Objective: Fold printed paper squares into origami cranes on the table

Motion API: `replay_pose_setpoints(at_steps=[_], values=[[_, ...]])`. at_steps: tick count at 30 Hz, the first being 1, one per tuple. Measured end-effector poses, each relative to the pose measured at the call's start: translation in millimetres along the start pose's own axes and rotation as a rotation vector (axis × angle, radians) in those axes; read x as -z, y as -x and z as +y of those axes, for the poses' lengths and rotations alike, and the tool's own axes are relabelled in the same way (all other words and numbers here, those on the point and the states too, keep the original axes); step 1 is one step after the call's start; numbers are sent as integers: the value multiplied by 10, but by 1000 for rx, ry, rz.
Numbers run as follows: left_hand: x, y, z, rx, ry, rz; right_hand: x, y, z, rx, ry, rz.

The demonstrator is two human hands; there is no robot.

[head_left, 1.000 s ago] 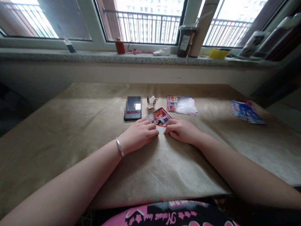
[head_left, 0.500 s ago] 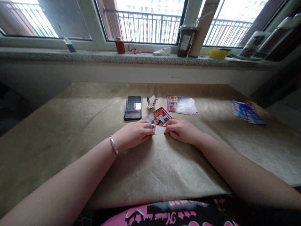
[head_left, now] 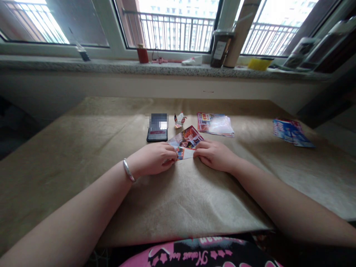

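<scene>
A printed paper sheet lies on the table in front of me, its near edge folded up into a strip that shows white and orange. My left hand, with a silver bangle at the wrist, pinches the left end of that fold. At the right end, the curled fingers of my right hand press on the same fold. Just beyond the sheet stands a small folded paper figure, shaped like a bird. A phone rests to its left, its screen partly blurred out.
Right of the paper figure is a stack of printed flyers. More blue and red flyers lie at the far right of the covered table. Along the windowsill stand a red container, a dark tub and a yellow item.
My left hand has slid left along the fold, uncovering more of the orange printed strip. My right hand has hardly moved.
</scene>
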State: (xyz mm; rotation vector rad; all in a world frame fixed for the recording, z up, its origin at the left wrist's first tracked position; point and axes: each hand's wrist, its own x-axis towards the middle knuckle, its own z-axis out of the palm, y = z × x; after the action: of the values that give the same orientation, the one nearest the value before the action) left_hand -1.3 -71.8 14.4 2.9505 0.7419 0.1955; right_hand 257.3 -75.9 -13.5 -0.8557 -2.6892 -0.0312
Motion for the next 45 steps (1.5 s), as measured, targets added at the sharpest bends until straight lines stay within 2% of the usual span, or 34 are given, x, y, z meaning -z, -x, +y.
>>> replay_pose_setpoints(at_steps=[5, 9, 13, 17, 31, 45], values=[[-52, -20, 9, -40, -54, 36, -28, -39, -53, 61, 2, 15], [-89, -31, 19, -54, -89, 69, -30, -59, -75, 56, 22, 4], [-75, -25, 15, -31, -50, 49, 0, -50, -64, 41, 3, 2], [-41, -21, 14, -7, -4, 19, 29, -20, -26, 14, -23, -6], [-72, -28, -15, 47, 72, 41, 133, 96, 131, -80, -38, -20], [-116, -36, -8, 31, 33, 117, 356, 220, 307, -200, 16, -144]])
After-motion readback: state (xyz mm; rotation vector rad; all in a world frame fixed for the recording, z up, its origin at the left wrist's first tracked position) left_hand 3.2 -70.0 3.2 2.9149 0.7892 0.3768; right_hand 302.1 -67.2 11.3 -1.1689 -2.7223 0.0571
